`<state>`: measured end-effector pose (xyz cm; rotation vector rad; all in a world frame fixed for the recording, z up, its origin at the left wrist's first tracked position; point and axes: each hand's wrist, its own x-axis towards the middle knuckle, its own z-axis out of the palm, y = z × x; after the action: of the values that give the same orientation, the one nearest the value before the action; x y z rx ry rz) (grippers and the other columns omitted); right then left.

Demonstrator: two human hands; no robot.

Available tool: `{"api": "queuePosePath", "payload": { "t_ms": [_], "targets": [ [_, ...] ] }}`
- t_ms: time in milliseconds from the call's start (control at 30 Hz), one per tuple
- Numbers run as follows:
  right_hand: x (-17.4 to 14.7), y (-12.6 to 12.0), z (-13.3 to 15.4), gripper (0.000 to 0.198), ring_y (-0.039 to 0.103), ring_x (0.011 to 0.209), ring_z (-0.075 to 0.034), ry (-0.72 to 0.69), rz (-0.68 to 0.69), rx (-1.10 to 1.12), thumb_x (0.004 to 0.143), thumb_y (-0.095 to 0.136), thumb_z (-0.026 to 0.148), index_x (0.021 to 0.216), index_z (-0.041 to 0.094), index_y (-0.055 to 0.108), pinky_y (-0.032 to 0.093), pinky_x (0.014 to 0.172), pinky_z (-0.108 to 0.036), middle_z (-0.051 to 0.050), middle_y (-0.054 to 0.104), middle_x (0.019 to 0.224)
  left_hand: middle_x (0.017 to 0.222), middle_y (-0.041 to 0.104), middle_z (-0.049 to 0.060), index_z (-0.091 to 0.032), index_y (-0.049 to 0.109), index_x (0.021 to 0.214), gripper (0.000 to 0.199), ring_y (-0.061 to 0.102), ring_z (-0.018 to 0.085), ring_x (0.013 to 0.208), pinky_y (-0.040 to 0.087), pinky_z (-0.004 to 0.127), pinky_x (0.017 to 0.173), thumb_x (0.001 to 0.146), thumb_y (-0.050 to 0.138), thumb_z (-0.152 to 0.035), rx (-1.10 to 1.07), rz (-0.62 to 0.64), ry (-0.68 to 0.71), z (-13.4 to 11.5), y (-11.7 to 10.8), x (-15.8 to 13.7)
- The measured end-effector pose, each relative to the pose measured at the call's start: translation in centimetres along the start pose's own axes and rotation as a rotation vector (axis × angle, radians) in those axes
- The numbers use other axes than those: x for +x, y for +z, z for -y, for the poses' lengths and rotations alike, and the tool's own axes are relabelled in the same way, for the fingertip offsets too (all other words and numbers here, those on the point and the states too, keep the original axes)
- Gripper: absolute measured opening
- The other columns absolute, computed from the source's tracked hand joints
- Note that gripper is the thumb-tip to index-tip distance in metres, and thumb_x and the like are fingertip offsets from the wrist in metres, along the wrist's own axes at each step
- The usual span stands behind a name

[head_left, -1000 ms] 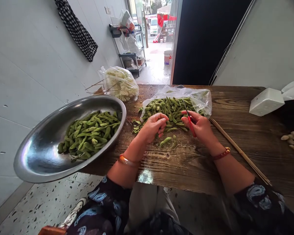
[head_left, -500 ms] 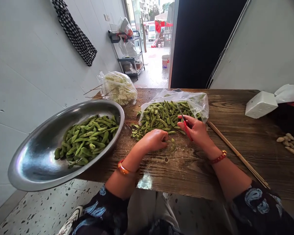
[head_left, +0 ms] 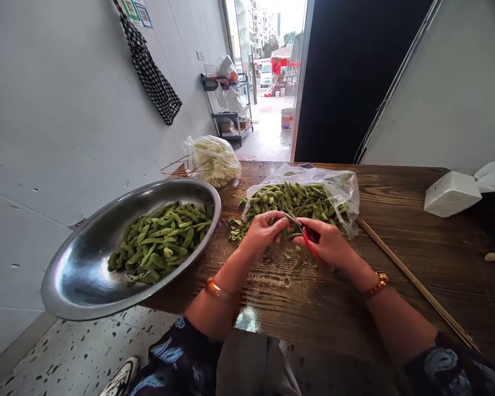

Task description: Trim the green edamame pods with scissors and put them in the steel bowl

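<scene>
Left hand (head_left: 262, 234): forearm rising towards one o'clock, thumb and fingertips pinched together, any pod between them too small to tell; right hand (head_left: 328, 242): forearm angled towards ten o'clock, gripping red-handled scissors (head_left: 310, 246), blades at the left fingertips; green pods (head_left: 289, 193): heaped at twelve o'clock, just beyond both hands; steel basin (head_left: 82, 275): at nine o'clock, holding more pods (head_left: 160, 242)

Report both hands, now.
Left hand: closed in a pinch near the tips of the red-handled scissors; whether holding anything, cannot tell.
Right hand: closed, holding the red-handled scissors.
</scene>
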<state>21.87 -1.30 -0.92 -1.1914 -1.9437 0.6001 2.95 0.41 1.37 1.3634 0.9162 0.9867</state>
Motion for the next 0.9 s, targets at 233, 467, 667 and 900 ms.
{"api": "queuePosePath", "payload": {
  "t_ms": [233,467,667,900],
  "targets": [
    [-0.12,0.48,-0.42,0.047,0.058,0.071,-0.017,-0.028,0.02,-0.001,0.078,0.066,0.041,0.119,0.017,0.063,0.05,0.068,-0.03,-0.005,0.066,0.087,0.065,0.059,0.0,-0.011,0.065,0.084,0.037,0.042,0.003,0.044,0.03,0.018,0.041,0.076,0.068,-0.046,0.058,0.029,0.019,0.12,0.76,-0.25],
    [-0.11,0.81,-0.43,0.042,0.057,0.068,-0.017,-0.024,0.015,-0.012,0.081,0.063,0.045,0.114,0.018,0.066,0.049,0.067,-0.03,-0.005,0.067,0.083,0.063,0.058,-0.001,-0.011,0.064,0.08,0.036,0.04,0.003,0.041,0.026,0.018,0.039,0.075,0.068,-0.047,0.028,0.028,-0.019,0.2,0.96,-0.29],
    [-0.1,0.79,-0.38,0.044,0.056,0.063,-0.016,-0.005,0.013,-0.005,0.081,0.063,0.047,0.114,0.018,0.068,0.047,0.063,-0.029,-0.004,0.068,0.081,0.063,0.059,0.0,-0.011,0.063,0.075,0.036,0.039,0.002,0.041,0.024,0.018,0.04,0.075,0.069,-0.047,0.059,0.028,-0.009,-0.15,0.73,-0.24],
    [0.02,0.45,0.31,0.043,0.055,0.062,-0.015,0.054,0.017,0.029,0.082,0.062,0.046,0.112,0.017,0.069,0.044,0.061,-0.026,-0.002,0.066,0.072,0.061,0.056,-0.002,-0.011,0.064,0.081,0.032,0.039,0.003,0.045,0.026,0.018,0.043,0.071,0.074,-0.04,-0.039,-0.051,-0.029,0.4,0.46,0.07]
  ]
}}
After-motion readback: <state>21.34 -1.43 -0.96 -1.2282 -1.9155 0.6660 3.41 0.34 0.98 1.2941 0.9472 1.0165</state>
